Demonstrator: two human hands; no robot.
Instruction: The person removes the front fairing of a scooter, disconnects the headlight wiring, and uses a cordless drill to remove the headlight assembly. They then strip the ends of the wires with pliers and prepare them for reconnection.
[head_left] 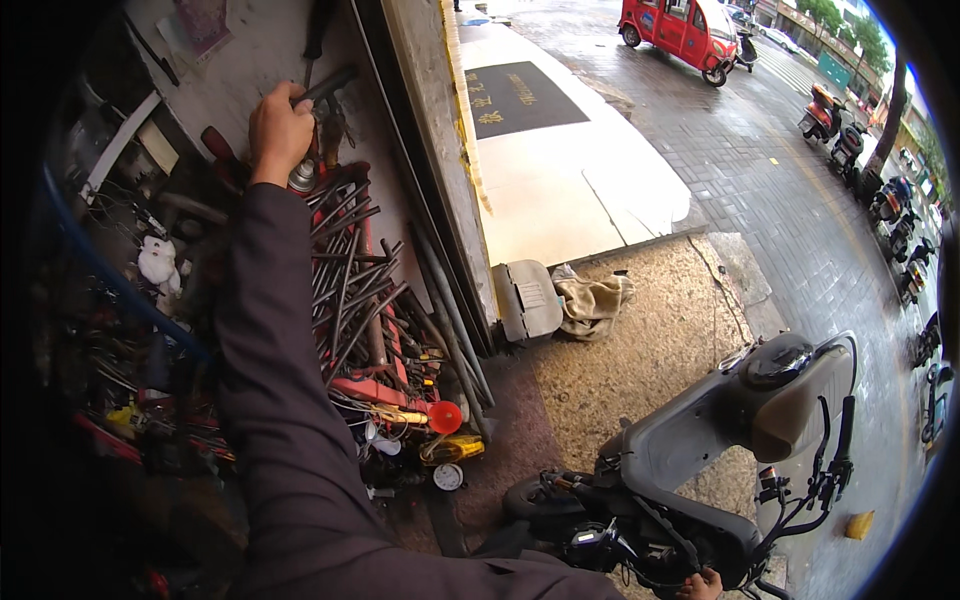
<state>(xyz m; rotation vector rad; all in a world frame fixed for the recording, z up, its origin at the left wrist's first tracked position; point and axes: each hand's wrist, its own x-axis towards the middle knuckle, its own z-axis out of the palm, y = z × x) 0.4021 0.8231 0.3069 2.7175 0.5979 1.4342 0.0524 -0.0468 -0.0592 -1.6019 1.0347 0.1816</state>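
Observation:
My left hand (280, 135) reaches to the far left, over the tool heap. Its fingers close round a dark, bar-shaped tool handle (328, 86); the rest of that tool cannot be made out. Just below the hand is a small silver cylinder (302, 177). A red rack (362, 388) there is heaped with dark metal rods (345, 275). At the lower right, my right hand (702, 585) is at the partly stripped scooter (690, 430), fingers curled at its dark lower edge. What they grip is hidden.
A red funnel (444, 417) and a round white gauge (448, 477) lie beside the rack. A doorframe (440, 170) divides the shop from the pavement. Near it are a grey box (528, 300) and a cloth (592, 302). Outside stand a red three-wheeler (680, 35) and parked scooters (822, 112).

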